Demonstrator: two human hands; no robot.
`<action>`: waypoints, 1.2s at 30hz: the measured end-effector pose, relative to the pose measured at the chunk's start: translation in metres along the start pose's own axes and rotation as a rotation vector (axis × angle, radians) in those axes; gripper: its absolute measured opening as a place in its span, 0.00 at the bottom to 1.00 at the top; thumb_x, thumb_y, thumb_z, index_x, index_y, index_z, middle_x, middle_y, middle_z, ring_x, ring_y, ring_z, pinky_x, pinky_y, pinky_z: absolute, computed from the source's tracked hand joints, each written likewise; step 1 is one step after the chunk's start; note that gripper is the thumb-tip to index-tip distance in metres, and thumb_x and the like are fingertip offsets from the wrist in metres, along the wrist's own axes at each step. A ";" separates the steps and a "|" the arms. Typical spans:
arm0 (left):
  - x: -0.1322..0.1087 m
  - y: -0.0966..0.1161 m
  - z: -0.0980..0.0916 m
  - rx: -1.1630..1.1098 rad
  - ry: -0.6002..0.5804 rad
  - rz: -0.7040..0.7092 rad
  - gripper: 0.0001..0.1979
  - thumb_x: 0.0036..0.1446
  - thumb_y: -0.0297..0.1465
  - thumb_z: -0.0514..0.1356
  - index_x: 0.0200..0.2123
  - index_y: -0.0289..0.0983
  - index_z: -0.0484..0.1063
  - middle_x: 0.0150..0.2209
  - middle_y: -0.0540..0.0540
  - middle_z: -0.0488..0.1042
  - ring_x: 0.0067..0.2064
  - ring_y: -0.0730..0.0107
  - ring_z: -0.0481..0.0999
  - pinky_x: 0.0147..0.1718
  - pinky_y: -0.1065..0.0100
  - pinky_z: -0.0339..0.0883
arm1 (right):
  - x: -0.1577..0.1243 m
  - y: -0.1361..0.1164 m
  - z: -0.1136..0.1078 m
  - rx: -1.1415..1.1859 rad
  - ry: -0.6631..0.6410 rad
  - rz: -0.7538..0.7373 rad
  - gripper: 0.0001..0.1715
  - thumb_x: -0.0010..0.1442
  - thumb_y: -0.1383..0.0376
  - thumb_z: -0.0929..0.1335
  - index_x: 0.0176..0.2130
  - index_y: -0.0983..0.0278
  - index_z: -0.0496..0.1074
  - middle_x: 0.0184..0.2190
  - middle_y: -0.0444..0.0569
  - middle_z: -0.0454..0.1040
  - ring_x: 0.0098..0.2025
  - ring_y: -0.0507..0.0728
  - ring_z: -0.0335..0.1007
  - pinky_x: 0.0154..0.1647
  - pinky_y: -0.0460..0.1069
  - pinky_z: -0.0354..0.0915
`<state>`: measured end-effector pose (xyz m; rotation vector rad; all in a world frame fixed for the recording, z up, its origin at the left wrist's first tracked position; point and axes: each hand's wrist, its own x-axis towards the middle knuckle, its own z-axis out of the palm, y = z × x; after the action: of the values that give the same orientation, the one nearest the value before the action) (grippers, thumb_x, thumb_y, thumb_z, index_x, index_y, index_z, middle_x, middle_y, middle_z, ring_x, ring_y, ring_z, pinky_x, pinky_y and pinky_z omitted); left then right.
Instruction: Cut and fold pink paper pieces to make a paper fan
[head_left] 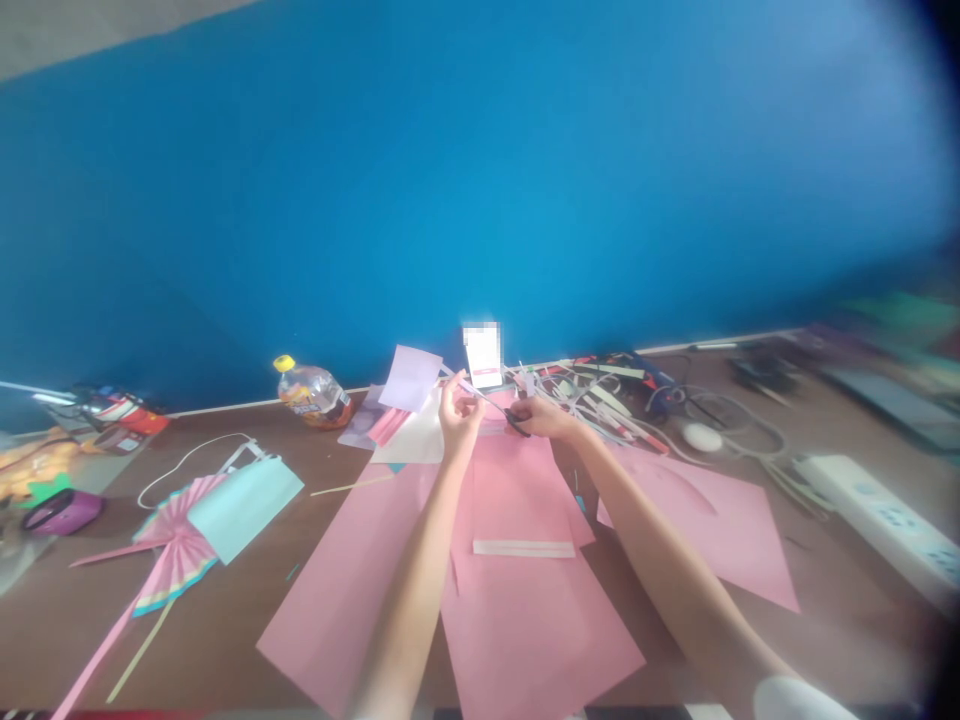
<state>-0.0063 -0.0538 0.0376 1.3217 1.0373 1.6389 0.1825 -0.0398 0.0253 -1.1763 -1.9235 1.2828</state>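
Observation:
Near the middle of the desk, my left hand (459,415) pinches a thin pale lavender paper strip (474,391). A lavender paper sheet (410,377) lies just left of that hand; whether the strip joins it I cannot tell. My right hand (541,416) is closed around dark-handled scissors (516,421), close to the strip's right end. The fingers partly hide the blades. Below both hands lies a pink paper sheet (517,495) with a white band along its near edge, on top of larger pink sheets (540,630).
A lit phone (484,355) stands against the blue wall. Paper scraps and cables (607,400) are heaped right, before a white power strip (885,515). At left are a yellow-capped bottle (315,393), a pink folded-paper fan (180,540), a light-blue sheet (246,508) and purple tape (64,511).

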 end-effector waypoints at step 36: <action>-0.002 0.011 0.000 0.009 -0.032 -0.056 0.32 0.47 0.28 0.64 0.57 0.42 0.63 0.59 0.40 0.63 0.34 0.79 0.73 0.30 0.75 0.66 | -0.003 -0.009 -0.003 -0.111 0.024 -0.038 0.15 0.46 0.57 0.70 0.21 0.64 0.64 0.19 0.41 0.64 0.24 0.50 0.59 0.26 0.47 0.55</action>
<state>-0.0068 -0.0597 0.0472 1.3093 1.0549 1.5690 0.1831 -0.0428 0.0344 -1.1982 -2.0127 1.1502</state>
